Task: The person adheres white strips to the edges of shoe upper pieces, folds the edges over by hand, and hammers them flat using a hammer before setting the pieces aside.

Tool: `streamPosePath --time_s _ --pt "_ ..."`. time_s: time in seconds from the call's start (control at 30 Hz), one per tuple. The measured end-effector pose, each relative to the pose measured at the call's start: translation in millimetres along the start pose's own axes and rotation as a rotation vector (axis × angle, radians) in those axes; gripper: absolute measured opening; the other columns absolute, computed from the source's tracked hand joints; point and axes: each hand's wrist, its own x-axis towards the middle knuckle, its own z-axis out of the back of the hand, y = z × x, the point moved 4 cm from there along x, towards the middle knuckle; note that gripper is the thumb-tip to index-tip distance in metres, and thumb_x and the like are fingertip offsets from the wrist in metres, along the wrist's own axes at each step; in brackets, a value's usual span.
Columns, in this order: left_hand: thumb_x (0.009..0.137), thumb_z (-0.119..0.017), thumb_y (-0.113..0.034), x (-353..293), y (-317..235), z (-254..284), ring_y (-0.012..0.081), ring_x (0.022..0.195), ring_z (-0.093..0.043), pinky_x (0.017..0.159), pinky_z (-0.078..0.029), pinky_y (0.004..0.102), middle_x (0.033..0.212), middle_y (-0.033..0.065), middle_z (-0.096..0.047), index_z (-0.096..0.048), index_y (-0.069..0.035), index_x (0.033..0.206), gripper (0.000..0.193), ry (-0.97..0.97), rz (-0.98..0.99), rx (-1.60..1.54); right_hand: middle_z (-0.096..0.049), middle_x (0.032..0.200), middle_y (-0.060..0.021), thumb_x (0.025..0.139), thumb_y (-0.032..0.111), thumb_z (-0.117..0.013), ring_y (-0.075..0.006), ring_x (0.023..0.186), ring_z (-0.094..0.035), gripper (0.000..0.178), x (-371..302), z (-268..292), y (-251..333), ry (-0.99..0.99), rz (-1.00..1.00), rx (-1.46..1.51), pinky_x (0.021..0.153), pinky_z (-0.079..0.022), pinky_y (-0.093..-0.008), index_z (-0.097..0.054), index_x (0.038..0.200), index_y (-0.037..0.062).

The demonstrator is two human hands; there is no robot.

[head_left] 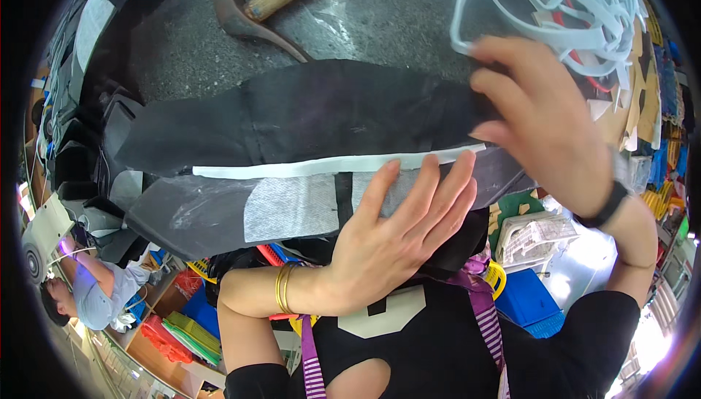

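A long black panel (328,114) of leather-like sheet lies across the worktop. Along its near edge runs a narrow white strip (314,168). My left hand (401,235) lies on the strip's right part, fingers stretched out and pressing down. Under the strip, the nearer part of the piece is dark grey with pale fabric patches (290,208). My right hand (544,110), slightly blurred, hovers over the right end of the panel with thumb and fingers apart. Its index fingertip is close to a loop of the pale strip bundle (569,16); whether they touch I cannot tell.
A hammer (244,19) with a wooden handle lies on the dark stone-like worktop (175,56) beyond the panel. Stacked dark pieces (80,158) crowd the left. Below right are a blue bin (527,297) and a pale bundle (537,238). Another person (98,293) sits at far left.
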Motion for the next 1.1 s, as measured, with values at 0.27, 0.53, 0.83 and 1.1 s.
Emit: streamPosePath --time_s 0.27,0.53,0.83,1.1 --pt "0.085 -0.052 -0.027 1 -6 -5 0.0198 0.124 -0.042 0.103 -0.036 0.0436 0.151 0.0008 -0.040 -0.053 -0.020 0.129 0.045 0.071 -0.009 0.060 -0.061 0.080 -0.0121 0.070 0.017 -0.077 -0.0328 0.071 -0.060 0.032 5 20 -12 0.365 0.042 0.090 0.057 -0.044 -0.0404 -0.058 0.091 0.0006" --pt "0.071 -0.072 -0.040 21 -10 7 0.0254 0.115 -0.046 0.095 -0.033 0.0481 0.137 0.0034 -0.053 -0.053 -0.017 0.126 0.062 0.046 0.006 -0.046 -0.062 0.085 -0.0173 0.071 0.003 -0.066 -0.0367 0.083 -0.060 0.026 33 20 -17 0.591 -0.060 0.393 0.069 -0.047 -0.0389 -0.063 0.096 -0.0005" --pt "0.076 -0.064 -0.046 34 -25 9 0.0314 0.106 -0.051 0.084 -0.045 0.0525 0.135 0.0066 -0.051 -0.058 -0.015 0.132 0.065 0.069 0.200 0.034 -0.064 0.091 -0.0123 0.074 0.009 -0.073 -0.0309 0.090 -0.061 0.032 39 9 -30 0.500 0.256 0.397 0.078 -0.048 -0.0394 -0.064 0.104 0.0054" --pt "0.079 -0.059 -0.021 -7 31 24 0.0258 0.113 -0.056 0.102 -0.045 0.0434 0.110 0.0096 -0.065 -0.069 -0.003 0.109 0.036 0.044 -0.125 -0.373 -0.066 0.105 -0.0257 0.076 0.003 -0.064 -0.0324 0.087 -0.068 0.014 -58 -5 35 -0.018 0.364 -0.242 0.073 -0.060 -0.0370 -0.061 0.085 -0.0064"
